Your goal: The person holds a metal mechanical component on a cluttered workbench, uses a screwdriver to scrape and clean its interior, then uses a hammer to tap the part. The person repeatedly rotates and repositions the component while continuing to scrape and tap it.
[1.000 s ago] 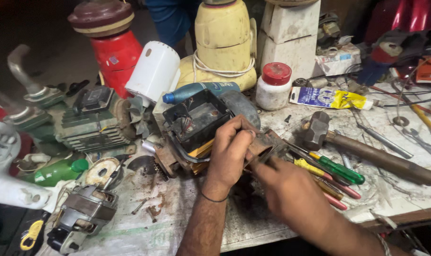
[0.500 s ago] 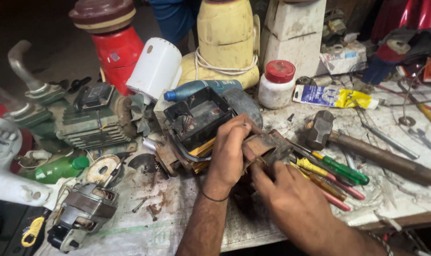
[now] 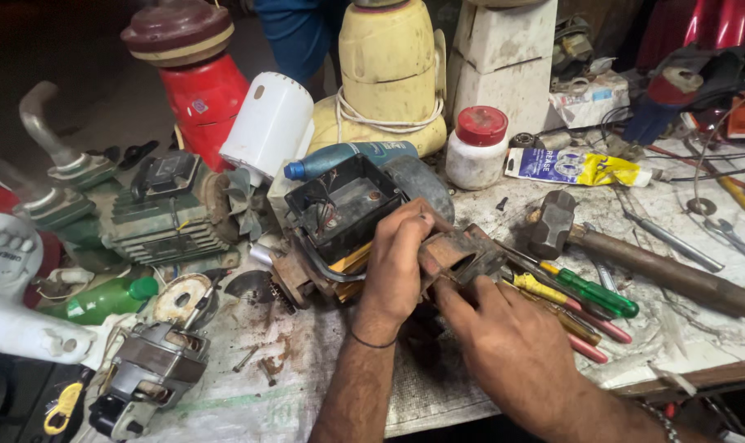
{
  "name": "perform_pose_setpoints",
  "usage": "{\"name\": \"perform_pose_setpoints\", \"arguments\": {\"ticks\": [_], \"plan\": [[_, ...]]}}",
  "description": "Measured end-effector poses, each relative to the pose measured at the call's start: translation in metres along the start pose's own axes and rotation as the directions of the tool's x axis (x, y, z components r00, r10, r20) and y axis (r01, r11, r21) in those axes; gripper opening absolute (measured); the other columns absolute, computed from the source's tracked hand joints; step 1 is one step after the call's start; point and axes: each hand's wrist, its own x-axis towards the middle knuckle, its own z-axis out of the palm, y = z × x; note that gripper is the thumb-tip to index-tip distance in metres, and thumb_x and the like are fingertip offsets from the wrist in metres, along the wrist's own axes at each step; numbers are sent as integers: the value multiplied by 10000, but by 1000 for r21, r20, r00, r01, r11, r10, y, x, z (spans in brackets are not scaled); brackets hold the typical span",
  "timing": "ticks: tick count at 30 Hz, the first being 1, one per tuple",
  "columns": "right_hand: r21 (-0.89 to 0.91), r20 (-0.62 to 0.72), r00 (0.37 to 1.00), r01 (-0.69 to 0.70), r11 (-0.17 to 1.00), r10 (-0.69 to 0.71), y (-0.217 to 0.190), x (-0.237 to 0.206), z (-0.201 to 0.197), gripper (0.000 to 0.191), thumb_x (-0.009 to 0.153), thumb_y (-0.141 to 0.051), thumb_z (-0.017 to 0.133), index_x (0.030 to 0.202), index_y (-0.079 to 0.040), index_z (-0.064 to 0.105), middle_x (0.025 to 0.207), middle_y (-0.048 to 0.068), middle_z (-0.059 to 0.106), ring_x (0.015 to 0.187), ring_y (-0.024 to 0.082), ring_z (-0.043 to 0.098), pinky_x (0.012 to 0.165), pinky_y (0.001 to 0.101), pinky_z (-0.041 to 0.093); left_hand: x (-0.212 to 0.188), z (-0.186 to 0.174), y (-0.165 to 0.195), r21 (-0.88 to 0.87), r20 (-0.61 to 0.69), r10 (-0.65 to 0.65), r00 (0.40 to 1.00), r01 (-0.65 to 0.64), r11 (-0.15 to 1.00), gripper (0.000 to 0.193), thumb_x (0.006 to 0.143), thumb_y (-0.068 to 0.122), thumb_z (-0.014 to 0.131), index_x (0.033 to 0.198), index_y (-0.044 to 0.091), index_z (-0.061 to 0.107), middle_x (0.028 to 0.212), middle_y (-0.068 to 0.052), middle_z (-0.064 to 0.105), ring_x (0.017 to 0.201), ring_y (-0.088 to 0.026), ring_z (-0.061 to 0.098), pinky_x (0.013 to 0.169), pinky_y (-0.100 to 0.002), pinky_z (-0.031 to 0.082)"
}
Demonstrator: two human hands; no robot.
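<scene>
Your cluttered worktop (image 3: 249,402) carries the motor (image 3: 348,217), an open black terminal box on top; take it as landmark. Just right of it, touching, sits the rusty end piece (image 3: 462,253). It looks heavy, stiff cast metal with gritty flaking skin, so take it by the thick outer edges. Your left hand (image 3: 397,262) wraps its near end; your right hand (image 3: 503,336) pinches beneath.
</scene>
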Motion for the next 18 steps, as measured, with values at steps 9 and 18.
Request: {"name": "perform_pose_setpoints", "arguments": {"ticks": [9,18], "plan": [[13,-210,973,103,995,-98,13,-4,-15,603,661,-12,668,1248,-150,678,972,200,649,804,361,666,661,455,540,-3,5,-4,-12,-17,-11,1000,11,1000,285,987,206,517,844,-1,650,712,-4,562,574,-67,508,521,-245,414],[618,63,991,-130,776,116,12,10,-13,413,878,-51,698,1277,-154,725,906,60,728,746,224,678,642,370,576,-2,7,-4,-40,-16,-1,1000,0,999,266,981,196,537,801,8,594,729,14,531,566,-70,508,504,-255,412]]}}
